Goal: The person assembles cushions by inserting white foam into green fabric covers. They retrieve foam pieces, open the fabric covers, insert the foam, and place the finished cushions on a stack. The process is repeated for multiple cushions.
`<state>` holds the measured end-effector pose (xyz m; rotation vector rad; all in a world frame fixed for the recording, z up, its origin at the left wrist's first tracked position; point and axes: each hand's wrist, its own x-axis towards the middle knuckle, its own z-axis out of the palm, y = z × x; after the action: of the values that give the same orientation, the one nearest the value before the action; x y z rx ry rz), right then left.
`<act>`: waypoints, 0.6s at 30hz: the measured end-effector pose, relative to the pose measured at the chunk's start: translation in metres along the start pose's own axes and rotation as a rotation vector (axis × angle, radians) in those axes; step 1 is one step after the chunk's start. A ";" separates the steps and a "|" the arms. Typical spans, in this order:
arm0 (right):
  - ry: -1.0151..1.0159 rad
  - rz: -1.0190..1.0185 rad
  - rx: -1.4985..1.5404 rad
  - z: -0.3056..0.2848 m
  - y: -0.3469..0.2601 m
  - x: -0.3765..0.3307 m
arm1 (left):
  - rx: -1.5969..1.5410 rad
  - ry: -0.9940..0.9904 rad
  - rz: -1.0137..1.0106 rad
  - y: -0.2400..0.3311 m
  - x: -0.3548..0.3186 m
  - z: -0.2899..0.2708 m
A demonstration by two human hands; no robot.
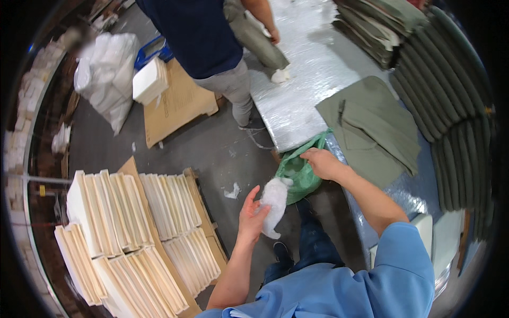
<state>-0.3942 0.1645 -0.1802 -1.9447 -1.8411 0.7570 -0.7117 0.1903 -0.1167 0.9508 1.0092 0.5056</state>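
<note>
The green bag (pixel 298 172) is pinched open by the right hand (pixel 323 163); the white stuffing (pixel 274 200), gripped in the left hand (pixel 251 214) just below the bag, is best pushed deep.

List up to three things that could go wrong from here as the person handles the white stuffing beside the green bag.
1. The left hand holds the white fluffy clump of stuffing only loosely, outside the green plastic bag; bits could fall, like the white scrap on the grey floor.
2. The right hand grips just the bag's rim at the silver table edge; it could slip or tear.
3. The co-worker stands close, so collisions are possible.
</note>
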 end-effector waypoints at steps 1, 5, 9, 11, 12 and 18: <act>0.027 0.080 0.200 -0.008 -0.017 -0.023 | -0.023 -0.031 0.030 0.002 -0.009 -0.001; 0.239 -0.009 0.601 0.010 -0.112 -0.100 | -0.016 -0.184 0.081 0.002 -0.044 -0.007; 0.329 0.117 0.587 0.072 -0.145 -0.138 | 0.021 -0.416 0.056 0.002 -0.088 0.000; 0.340 0.212 0.767 0.080 -0.164 -0.158 | 0.055 -0.426 0.107 0.015 -0.121 -0.012; 0.415 0.234 0.761 0.081 -0.169 -0.176 | 0.052 -0.421 0.114 0.017 -0.134 -0.021; 0.973 0.676 0.966 0.110 -0.157 -0.345 | -0.083 -0.402 0.061 -0.012 -0.168 -0.033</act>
<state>-0.5892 -0.1742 -0.1269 -1.6811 -0.1459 0.5253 -0.8207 0.0738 -0.0533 0.9632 0.5941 0.3832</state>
